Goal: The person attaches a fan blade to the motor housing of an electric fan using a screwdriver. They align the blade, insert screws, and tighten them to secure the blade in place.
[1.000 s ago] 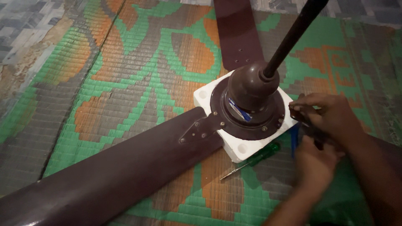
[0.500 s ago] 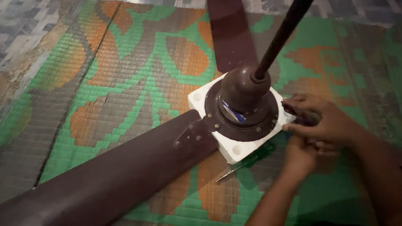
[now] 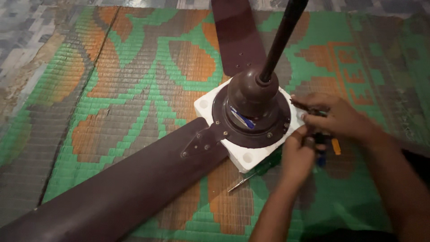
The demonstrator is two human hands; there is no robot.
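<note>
Both hands have shifted left w/ the view since the earlier frames, and the left hand [image 3: 298, 154] has come up closer to the motor's rim. It is curled, fingertips pinched on sth small and dark at the edge of the white foam block; can't tell what it is. Right hand [image 3: 333, 117] grips a thin dark metal bracket-like piece [image 3: 304, 106], held at the rim of the glossy dark-brown round fan motor housing [image 3: 251, 117]. Below the hands, a small tool w/ blue and orange bits [image 3: 327, 148], partly hidden by fingers.

Motor sits on the square white foam block [image 3: 244, 157], matte, w/ round dimples at its corners. Smooth dome-shaped cap on top, dark straight down-rod [image 3: 280, 40] rising out of frame. Screws dot the flat ring.

One long, smooth, dark-brown fan blade [image 3: 121, 192] is screwed on via a triangular metal bracket [image 3: 204, 140], running to the lower left. Second blade [image 3: 237, 36] lies beyond the motor, apart from it.

Green translucent-handled screwdriver [image 3: 257, 170] lies just beside the foam, left forearm partly over it. All on a ribbed woven plastic mat [image 3: 134, 89], green, orange and grey-brown pattern, over a patterned floor [image 3: 27, 36].
</note>
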